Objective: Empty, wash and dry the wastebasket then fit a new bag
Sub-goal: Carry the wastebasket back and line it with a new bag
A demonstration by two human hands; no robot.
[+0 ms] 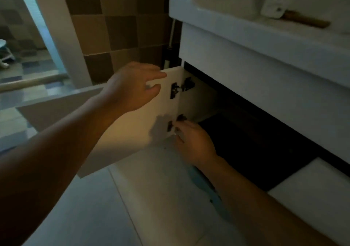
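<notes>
Dim bathroom, seen from above. Landmark: the white cabinet door (132,132) under the sink, swung wide open on its two dark hinges.

Far left of the door: a tiled doorway with a pale stool (4,53) beyond it.

At the door's top edge: left hand (130,88), fingers straight and relaxed, spread loosely over the upper corner, gripping nothing; touching or just above the edge, cannot tell which.

At the door's lower hinge (173,124): right hand (193,141), fingertips curled in against the hinge; pinching it or only touching, cannot tell.

Right of the door: dark cabinet interior (255,151), contents too dark to make out. No wastebasket in view.

Above the door: white sink (217,10) on the counter, with a wooden-handled item (305,21) lying on its rim.

Below the door: pale tiled floor (151,198).
</notes>
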